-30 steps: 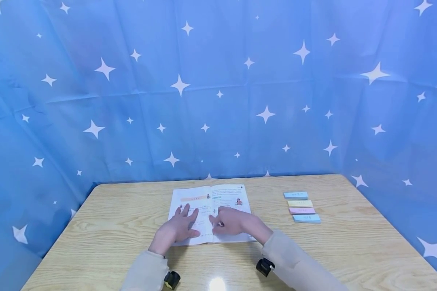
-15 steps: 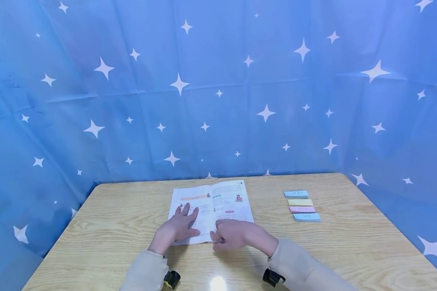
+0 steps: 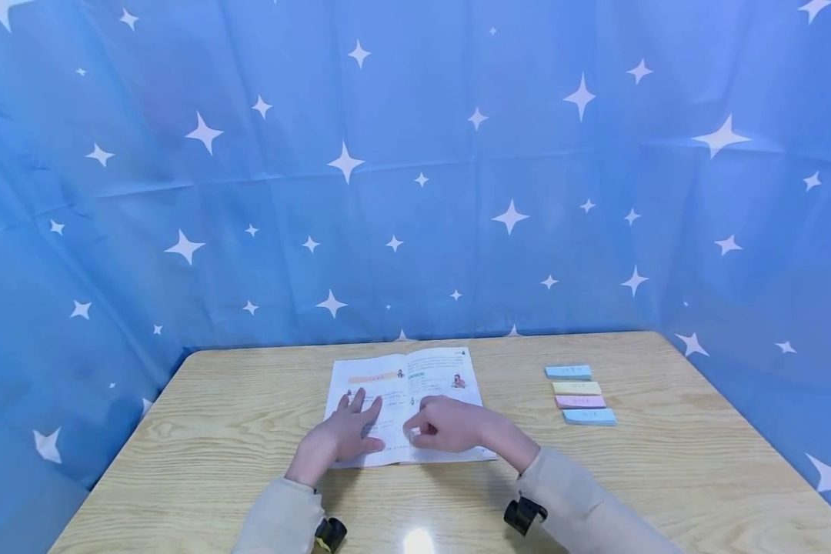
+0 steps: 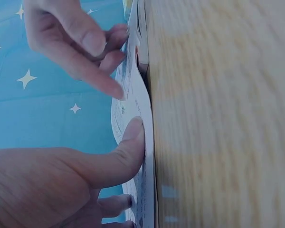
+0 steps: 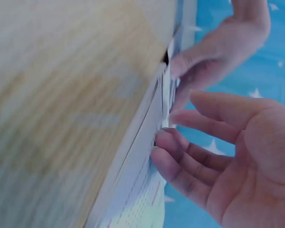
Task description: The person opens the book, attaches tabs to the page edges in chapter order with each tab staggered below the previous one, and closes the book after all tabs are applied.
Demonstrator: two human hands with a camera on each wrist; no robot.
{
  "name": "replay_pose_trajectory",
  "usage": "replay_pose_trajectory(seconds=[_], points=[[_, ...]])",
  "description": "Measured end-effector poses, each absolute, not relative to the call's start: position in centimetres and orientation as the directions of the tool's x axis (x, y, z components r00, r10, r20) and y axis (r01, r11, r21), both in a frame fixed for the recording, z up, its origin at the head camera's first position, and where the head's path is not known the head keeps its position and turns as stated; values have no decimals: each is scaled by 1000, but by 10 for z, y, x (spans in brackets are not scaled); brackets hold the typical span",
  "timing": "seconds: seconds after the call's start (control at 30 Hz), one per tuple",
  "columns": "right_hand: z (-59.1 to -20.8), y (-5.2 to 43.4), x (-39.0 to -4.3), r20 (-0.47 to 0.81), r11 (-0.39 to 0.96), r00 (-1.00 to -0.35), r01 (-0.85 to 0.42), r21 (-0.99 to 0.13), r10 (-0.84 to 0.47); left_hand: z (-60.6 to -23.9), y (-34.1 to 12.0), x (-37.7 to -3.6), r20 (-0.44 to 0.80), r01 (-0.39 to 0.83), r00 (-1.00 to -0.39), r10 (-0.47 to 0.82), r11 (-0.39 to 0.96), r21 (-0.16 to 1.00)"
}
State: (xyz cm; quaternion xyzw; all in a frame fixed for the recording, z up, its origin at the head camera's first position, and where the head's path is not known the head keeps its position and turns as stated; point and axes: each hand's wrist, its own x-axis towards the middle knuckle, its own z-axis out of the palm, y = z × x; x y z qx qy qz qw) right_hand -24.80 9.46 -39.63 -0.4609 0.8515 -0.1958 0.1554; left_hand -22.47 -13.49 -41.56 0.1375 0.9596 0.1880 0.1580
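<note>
Open book (image 3: 408, 400) lay flat mid-bench (image 3: 201, 431). Left hand (image 3: 339, 438) pressed the left page, grip wide, fingers spread flat. Right hand (image 3: 450, 425) sat on the right page near the spine, fingers curled, tips touching page edges; a pinch couldn't be told. Four sticky-note pads (image 3: 580, 395) lay stacked at 3 o'clock, well apart.

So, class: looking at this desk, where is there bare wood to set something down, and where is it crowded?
Bare wood lies left of the open book, between it and the table edge; also between the book and the sticky note pads, and right of those pads. The near middle is crowded: the left hand and right hand rest on the book's pages.
</note>
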Motion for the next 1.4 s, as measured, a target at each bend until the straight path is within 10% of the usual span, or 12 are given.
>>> replay_pose_trajectory(seconds=[1.4], points=[[-388, 253, -297, 279, 692, -902, -432, -578, -330, -417, -135, -225, -228, 211, -916, 329, 881, 424]])
